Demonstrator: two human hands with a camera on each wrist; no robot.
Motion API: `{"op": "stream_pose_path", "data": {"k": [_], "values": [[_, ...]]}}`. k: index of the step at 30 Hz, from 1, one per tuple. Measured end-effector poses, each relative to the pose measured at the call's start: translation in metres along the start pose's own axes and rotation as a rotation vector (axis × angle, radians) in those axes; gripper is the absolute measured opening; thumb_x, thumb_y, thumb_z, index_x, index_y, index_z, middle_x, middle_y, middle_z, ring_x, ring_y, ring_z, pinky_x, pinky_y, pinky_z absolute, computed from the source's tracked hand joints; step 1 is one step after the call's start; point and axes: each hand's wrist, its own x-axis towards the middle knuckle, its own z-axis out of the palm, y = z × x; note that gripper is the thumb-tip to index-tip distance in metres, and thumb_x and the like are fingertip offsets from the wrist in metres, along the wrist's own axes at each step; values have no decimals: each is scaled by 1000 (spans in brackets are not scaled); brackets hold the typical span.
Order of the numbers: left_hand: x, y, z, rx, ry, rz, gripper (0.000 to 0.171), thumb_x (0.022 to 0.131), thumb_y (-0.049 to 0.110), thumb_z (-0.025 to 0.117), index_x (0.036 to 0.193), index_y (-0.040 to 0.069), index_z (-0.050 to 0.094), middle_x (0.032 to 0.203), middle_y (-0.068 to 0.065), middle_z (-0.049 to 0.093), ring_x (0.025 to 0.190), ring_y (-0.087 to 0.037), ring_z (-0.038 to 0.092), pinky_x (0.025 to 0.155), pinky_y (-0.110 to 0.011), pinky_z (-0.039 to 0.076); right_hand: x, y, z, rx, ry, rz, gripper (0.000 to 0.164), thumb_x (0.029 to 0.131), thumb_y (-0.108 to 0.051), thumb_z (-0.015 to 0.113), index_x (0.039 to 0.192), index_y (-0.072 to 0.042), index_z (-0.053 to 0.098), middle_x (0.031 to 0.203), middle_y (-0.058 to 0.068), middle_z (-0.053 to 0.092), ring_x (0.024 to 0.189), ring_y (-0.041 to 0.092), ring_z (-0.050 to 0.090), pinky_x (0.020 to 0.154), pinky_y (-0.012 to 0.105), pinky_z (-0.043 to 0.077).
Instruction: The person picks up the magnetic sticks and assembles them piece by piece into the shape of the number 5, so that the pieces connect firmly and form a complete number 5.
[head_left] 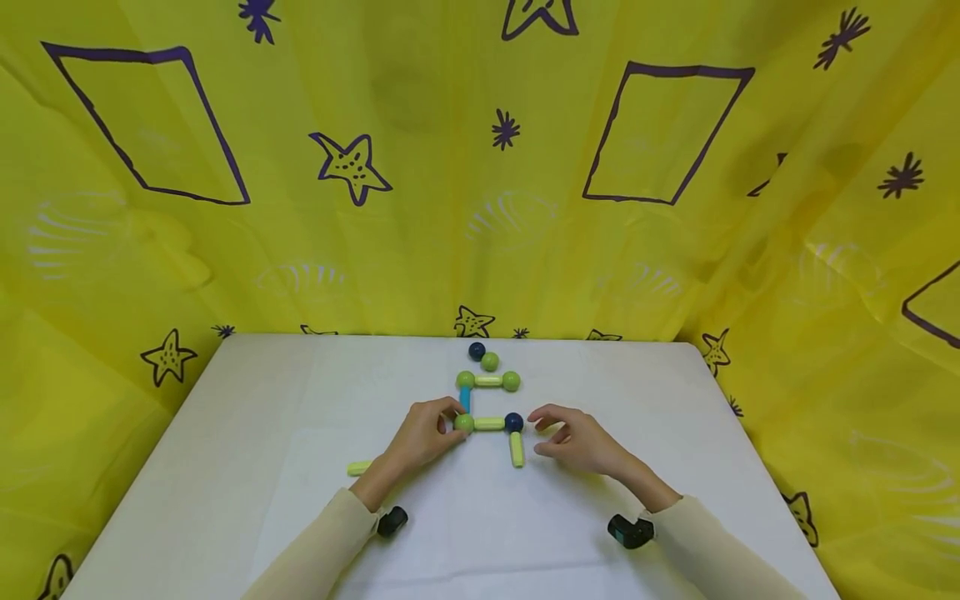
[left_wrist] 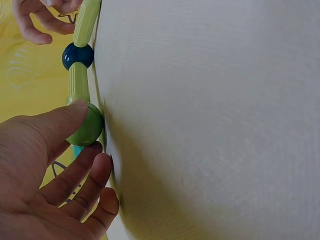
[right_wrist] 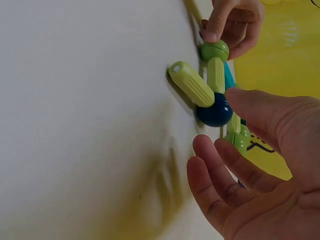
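My left hand (head_left: 423,433) pinches a green ball (left_wrist: 90,126) at a corner of a structure of magnetic balls and rods lying on the table. From that ball a yellow-green rod (head_left: 489,423) runs right to a dark blue ball (head_left: 513,422), and a blue rod (head_left: 465,400) runs away to another green ball (head_left: 466,380). A second yellow-green rod (right_wrist: 191,83) points from the dark blue ball towards me. Beside the dark blue ball, my right hand (head_left: 581,437) has its fingers loosely bent and holds nothing. At the far side, a light rod (head_left: 488,381) links two green balls.
Behind the structure lie a dark blue ball (head_left: 477,351) and a green ball (head_left: 490,362), side by side. A loose yellow-green rod (head_left: 358,468) is partly hidden by my left wrist. Yellow patterned curtain (head_left: 420,250) surrounds the white table (head_left: 300,375) at the back and sides.
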Motion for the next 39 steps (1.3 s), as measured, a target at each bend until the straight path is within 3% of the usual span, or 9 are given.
{"op": "stream_pose_path", "data": {"k": [8,21,28,39], "values": [[0,0,0,-2,4,8,25,84,9,85,106,8,73,91,-3,72,64,-7,50,61,-24,44,-7,0,-20,-6,22,-28,42,92,-12,77,130,-4,63,120,23,67,85,19,69,71,28,56],[-1,2,-1,-2,-2,4,25,85,9,84,107,8,72,92,-4,73,65,-7,50,61,-23,43,-2,2,-29,-61,28,-69,43,91,-11,78,131,-5,63,122,22,66,89,20,68,72,28,56],[-1,1,0,8,3,16,25,85,9,85,107,8,72,91,-4,73,65,-6,50,60,-23,43,8,2,-41,-96,44,-136,43,92,-12,78,131,-7,62,122,24,65,91,23,68,73,30,56],[-1,1,-1,4,-3,7,25,85,10,85,106,9,72,91,-2,72,65,-6,50,61,-23,43,37,-5,-56,-145,43,-138,46,92,-12,77,135,-10,60,130,23,63,97,27,67,79,37,57]]}}
